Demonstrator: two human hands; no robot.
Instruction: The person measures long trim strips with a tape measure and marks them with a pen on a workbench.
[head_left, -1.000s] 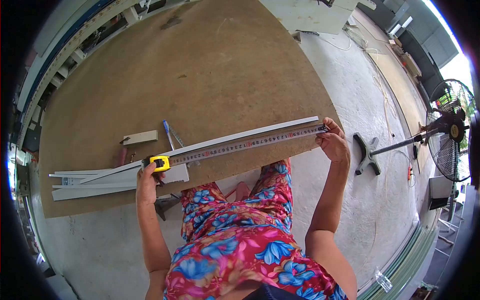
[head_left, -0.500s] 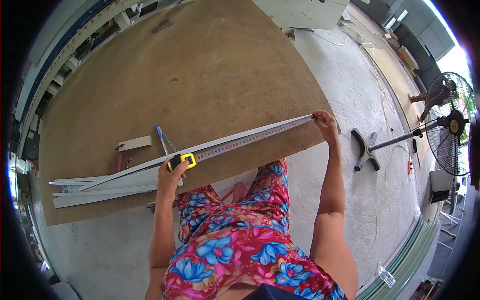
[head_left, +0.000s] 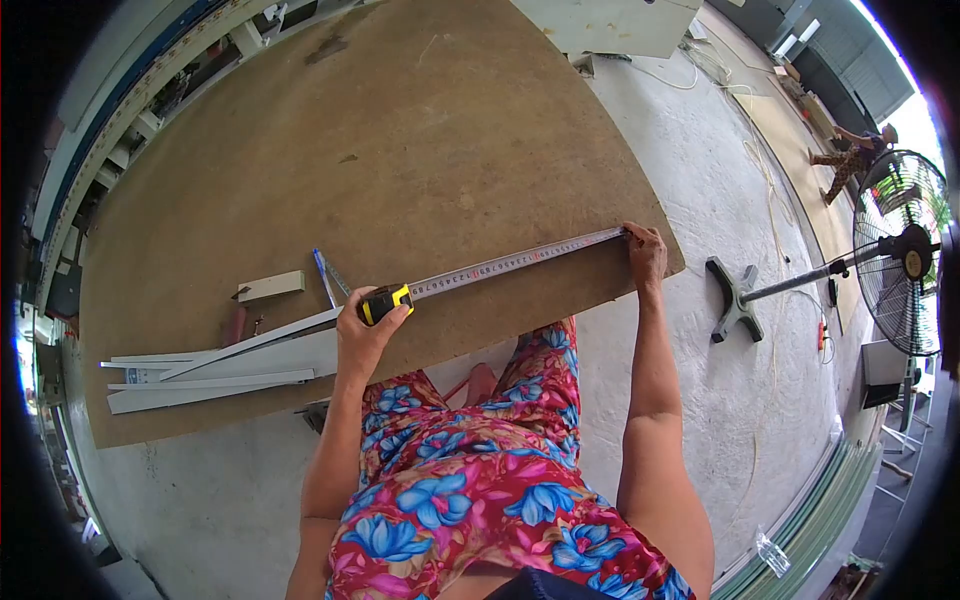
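My left hand [head_left: 364, 332] is closed round a black-and-yellow tape measure [head_left: 387, 303] above the front part of the brown board. From its case the blade [head_left: 510, 263] stretches out to the right, marked with numbers. My right hand [head_left: 648, 258] pinches the far end of the blade near the board's right corner. A long white strip [head_left: 255, 344] slants up from the left toward my left hand; beyond the hand, the blade hides it or lies along it. Several other white strips [head_left: 215, 392] are stacked on the left.
On the brown board [head_left: 420, 150] lie a pale block [head_left: 270, 287], a blue-ended tool [head_left: 322, 272] and a dark red handle [head_left: 235, 327]. A standing fan [head_left: 905, 250] with a cross-shaped base [head_left: 735, 298] is on the right. A person [head_left: 858, 160] is in the background.
My left hand has moved up and slightly right with the tape measure. The blade has shifted upward, over where the white strip showed. The background person is now more visible.
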